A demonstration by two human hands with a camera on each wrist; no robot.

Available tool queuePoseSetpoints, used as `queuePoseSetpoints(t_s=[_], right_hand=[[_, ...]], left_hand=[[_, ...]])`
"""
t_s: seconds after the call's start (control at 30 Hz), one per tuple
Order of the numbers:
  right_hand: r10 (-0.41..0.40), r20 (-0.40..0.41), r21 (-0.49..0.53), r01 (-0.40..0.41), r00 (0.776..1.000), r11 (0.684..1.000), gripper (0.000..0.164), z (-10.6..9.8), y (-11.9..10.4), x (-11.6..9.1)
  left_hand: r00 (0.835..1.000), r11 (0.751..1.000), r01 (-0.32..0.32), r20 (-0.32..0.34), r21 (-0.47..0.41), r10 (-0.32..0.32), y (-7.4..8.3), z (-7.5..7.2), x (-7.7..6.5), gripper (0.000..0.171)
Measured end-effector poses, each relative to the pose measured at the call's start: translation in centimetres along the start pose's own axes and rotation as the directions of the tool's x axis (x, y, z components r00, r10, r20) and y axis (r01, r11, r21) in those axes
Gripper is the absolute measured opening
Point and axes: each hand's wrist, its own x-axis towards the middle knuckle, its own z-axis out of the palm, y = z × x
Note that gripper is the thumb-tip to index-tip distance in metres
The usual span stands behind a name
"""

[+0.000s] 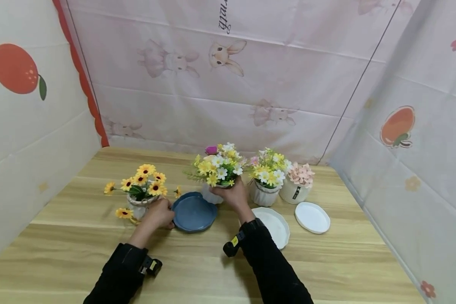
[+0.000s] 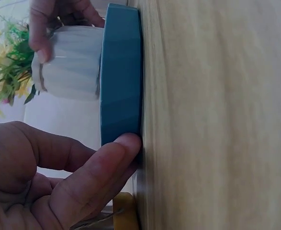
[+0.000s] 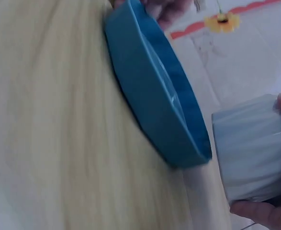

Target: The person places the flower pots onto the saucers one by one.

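Tabletop carries the lot. Mixed-flower pot: held in your right hand, fingers and thumb round it, raised just beside the blue tray's far right rim. Blue tray sits on the tabletop; your left hand pinches its left rim. Larger white plate partly hidden by your right forearm. Smaller white plate right of that.

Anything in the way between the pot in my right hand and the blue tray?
Nothing visible stands between the white pot and the blue tray; your left hand is at the tray's left edge.
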Motion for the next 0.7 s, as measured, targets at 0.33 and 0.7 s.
queuePoseSetpoints(t_s=[0.33, 0.7], right_hand=[[0.102, 0.115, 0.071, -0.111, 0.988, 0.991, 0.087, 1.8, -1.7, -1.5], [0.001, 0.211, 0.076, -0.018, 0.978, 0.997, 0.082, 2.8, -3.3, -2.9]], left_hand=[[1.0, 1.0, -0.014, 0.006, -0.013, 0.014, -0.1, -0.1, 0.4, 0.013], [1.0, 1.0, 0.004, 0.025, -0.014, -0.004, -0.1, -0.2, 0.5, 0.013]])
